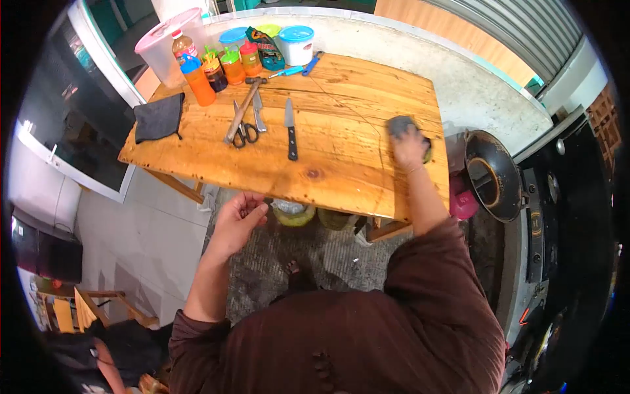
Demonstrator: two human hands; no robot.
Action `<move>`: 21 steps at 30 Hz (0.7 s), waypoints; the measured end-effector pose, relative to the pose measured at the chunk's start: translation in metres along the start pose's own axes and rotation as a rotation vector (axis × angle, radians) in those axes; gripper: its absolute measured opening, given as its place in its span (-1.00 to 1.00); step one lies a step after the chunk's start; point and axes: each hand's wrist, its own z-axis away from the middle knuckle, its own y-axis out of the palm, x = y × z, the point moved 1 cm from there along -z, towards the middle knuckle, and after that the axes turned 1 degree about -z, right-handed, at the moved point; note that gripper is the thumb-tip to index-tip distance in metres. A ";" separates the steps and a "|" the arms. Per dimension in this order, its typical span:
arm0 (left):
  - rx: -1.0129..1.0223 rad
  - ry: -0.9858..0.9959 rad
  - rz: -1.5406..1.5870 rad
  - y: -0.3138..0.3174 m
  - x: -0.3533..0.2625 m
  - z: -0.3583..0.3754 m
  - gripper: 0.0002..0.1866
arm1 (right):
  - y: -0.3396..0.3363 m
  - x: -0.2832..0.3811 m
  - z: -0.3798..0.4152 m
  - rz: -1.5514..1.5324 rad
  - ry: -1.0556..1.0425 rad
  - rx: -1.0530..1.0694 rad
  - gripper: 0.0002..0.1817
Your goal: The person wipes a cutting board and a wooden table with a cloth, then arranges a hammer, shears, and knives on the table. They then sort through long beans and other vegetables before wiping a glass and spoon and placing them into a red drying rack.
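My right hand [409,148] is pressed on a dark grey cloth [399,125] at the right side of the wooden table [341,157]; the hand is slightly blurred. A dark and greenish object shows beside that wrist, too hidden to name. My left hand [241,220] hangs in front of the table's near edge with its fingers curled, nothing seen in them. On the table lie a black-handled knife [291,131], black scissors [245,134], a wooden-handled hammer [244,110] and a second blade [258,111]. A folded dark cloth [159,118] lies at the left corner.
Sauce bottles [199,80], a white tub with a blue lid [297,46], a dark green packet [265,49] and a large clear container [161,52] stand along the back left. A black wok [493,174] is at the right. Part of another person [111,361] shows at lower left.
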 end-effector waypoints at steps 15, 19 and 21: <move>0.063 0.306 -0.173 -0.008 -0.048 -0.186 -0.77 | -0.048 -0.132 -0.046 -0.235 -0.019 -0.027 -0.53; 0.027 0.307 -0.409 0.016 -0.070 -0.227 -0.76 | 0.003 -0.002 -0.044 0.082 -0.101 -0.013 -0.48; -0.030 0.357 -0.553 0.008 -0.059 -0.272 -0.74 | 0.009 0.044 -0.012 -0.241 -0.540 0.030 -0.60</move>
